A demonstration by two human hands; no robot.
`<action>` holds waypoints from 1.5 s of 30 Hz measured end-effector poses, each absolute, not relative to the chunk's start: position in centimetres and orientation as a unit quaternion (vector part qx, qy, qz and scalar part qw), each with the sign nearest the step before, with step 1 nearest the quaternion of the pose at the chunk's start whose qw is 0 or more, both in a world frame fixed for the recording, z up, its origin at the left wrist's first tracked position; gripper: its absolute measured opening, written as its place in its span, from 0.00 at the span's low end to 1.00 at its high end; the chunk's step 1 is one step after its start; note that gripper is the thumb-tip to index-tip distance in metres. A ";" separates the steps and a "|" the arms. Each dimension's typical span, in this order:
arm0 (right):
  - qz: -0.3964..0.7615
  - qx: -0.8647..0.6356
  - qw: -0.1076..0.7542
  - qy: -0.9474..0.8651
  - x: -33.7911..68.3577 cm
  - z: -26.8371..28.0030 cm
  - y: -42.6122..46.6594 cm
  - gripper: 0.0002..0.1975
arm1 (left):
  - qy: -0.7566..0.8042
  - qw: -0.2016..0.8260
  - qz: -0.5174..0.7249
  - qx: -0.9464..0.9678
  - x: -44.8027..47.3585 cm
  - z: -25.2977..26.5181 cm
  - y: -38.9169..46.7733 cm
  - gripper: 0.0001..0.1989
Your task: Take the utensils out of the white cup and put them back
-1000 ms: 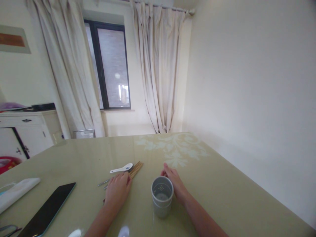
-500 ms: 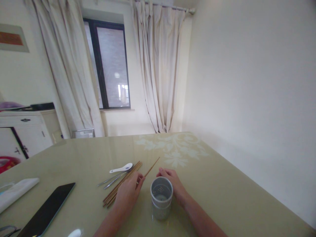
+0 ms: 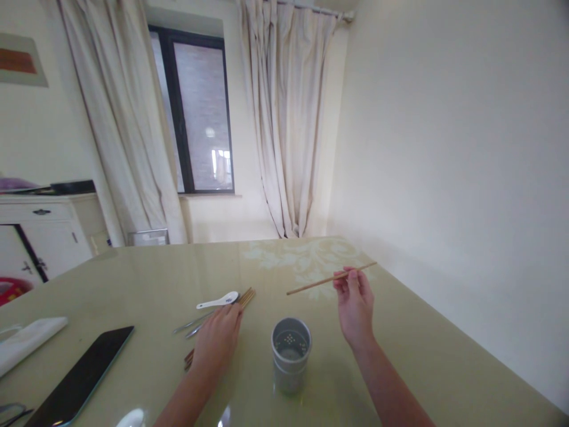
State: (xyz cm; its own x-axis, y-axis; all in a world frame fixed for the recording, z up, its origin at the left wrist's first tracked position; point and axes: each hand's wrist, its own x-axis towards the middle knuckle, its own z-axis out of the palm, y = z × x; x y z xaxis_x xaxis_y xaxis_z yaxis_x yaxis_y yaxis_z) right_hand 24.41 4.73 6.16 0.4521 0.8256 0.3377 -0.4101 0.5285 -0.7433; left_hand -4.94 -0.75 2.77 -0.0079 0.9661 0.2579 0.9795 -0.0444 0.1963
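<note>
My right hand (image 3: 355, 305) pinches a single wooden chopstick (image 3: 313, 285) between thumb and fingers, held up slantwise above the table. To the left, my left hand (image 3: 220, 332) rests over a bundle of wooden chopsticks (image 3: 248, 296), fingers bent down onto them and fingertips mostly hidden. Between my two hands a grey cylindrical holder (image 3: 291, 362) stands upright with its mouth up; small holes show in its bottom, and no utensil is in it. Beside the bundle lie a white spoon (image 3: 217, 300) and some metal utensils (image 3: 194, 323), partly covered by my left hand.
A dark tablet or phone (image 3: 84, 373) lies at the left of the glossy table (image 3: 155, 279), near a white object (image 3: 33, 341). A white shiny thing (image 3: 131, 418) shows at the near edge. A wall (image 3: 466, 178) borders the table's right side.
The single chopstick passed from my left hand to my right, which lifted it away to the right of the holder. My left hand moved back left onto the chopstick bundle.
</note>
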 end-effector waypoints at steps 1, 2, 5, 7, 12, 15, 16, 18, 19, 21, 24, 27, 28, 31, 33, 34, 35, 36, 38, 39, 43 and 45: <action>0.380 -0.291 0.805 -0.350 25.0 6.4 4.8 0.22 | -0.708 0.036 -0.136 -0.692 -5.3 2.8 -0.7 0.17; 0.380 -0.290 0.805 -0.352 25.4 6.6 4.7 0.22 | -0.721 0.048 -0.115 -0.682 -5.5 2.7 -0.7 0.16; 0.414 -0.290 0.771 -0.387 25.1 6.7 4.2 0.23 | -0.738 0.055 -0.081 -0.667 -5.8 2.5 -0.8 0.14; 0.453 -0.293 0.722 -0.432 24.1 6.6 3.7 0.23 | -0.739 0.046 -0.073 -0.668 -5.8 2.5 -0.9 0.14; 0.505 -0.318 0.589 -0.545 21.4 6.2 2.3 0.21 | -0.749 0.019 -0.077 -0.658 -5.6 3.0 -1.1 0.11; 0.501 -0.337 0.561 -0.566 20.8 6.0 1.8 0.19 | -0.762 -0.009 -0.074 -0.643 -5.5 3.3 -1.1 0.10; 0.496 -0.342 0.557 -0.571 20.7 6.0 1.7 0.19 | -0.762 -0.018 -0.071 -0.643 -5.4 3.4 -1.1 0.10; 0.480 -0.353 0.549 -0.586 20.6 6.1 1.6 0.18 | -0.761 -0.028 -0.068 -0.645 -5.3 3.4 -1.1 0.10; 0.473 -0.357 0.544 -0.594 20.6 6.1 1.5 0.19 | -0.758 -0.030 -0.068 -0.648 -5.3 3.3 -1.1 0.10; 0.463 -0.365 0.533 -0.607 20.7 6.1 1.5 0.21 | -0.750 -0.023 -0.076 -0.657 -5.3 3.0 -1.1 0.11; 0.459 -0.372 0.520 -0.616 20.6 5.8 1.6 0.23 | -0.724 -0.010 -0.102 -0.682 -5.0 2.5 -1.1 0.10; 0.465 -0.386 0.519 -0.604 20.4 5.1 1.9 0.25 | -0.702 -0.019 -0.143 -0.697 -4.5 2.1 -1.0 0.11; 0.473 -0.392 0.518 -0.595 20.3 4.8 2.0 0.26 | -0.701 -0.033 -0.160 -0.694 -4.1 2.0 -1.0 0.11; 0.495 -0.409 0.509 -0.573 19.9 3.9 2.3 0.27 | -0.682 -0.092 -0.233 -0.687 -3.0 2.0 -1.1 0.13; 0.518 -0.410 0.492 -0.567 19.6 3.3 2.2 0.26 | -0.637 -0.121 -0.295 -0.701 -2.2 1.9 -1.4 0.14; 0.534 -0.405 0.482 -0.564 19.5 3.1 2.1 0.26 | -0.608 -0.131 -0.323 -0.714 -1.8 1.9 -1.6 0.15; 0.553 -0.397 0.472 -0.560 19.4 2.9 2.0 0.25 | -0.578 -0.140 -0.343 -0.727 -1.4 1.9 -1.8 0.16; 0.571 -0.386 0.465 -0.555 19.2 2.7 1.9 0.25 | -0.549 -0.149 -0.359 -0.740 -1.0 1.9 -2.0 0.16; 0.596 -0.364 0.463 -0.546 18.9 2.4 1.8 0.24 | -0.504 -0.165 -0.377 -0.759 -0.5 1.9 -2.3 0.17; 0.600 -0.357 0.466 -0.543 18.8 2.3 1.8 0.24 | -0.489 -0.170 -0.382 -0.766 -0.4 1.9 -2.4 0.16; 0.531 -0.379 0.549 -0.523 19.2 2.5 2.8 0.28 | -0.511 -0.125 -0.372 -0.765 -1.2 1.6 -1.7 0.16; 0.442 -0.402 0.633 -0.493 20.4 3.3 3.5 0.31 | -0.567 -0.064 -0.340 -0.748 -2.5 1.6 -1.1 0.16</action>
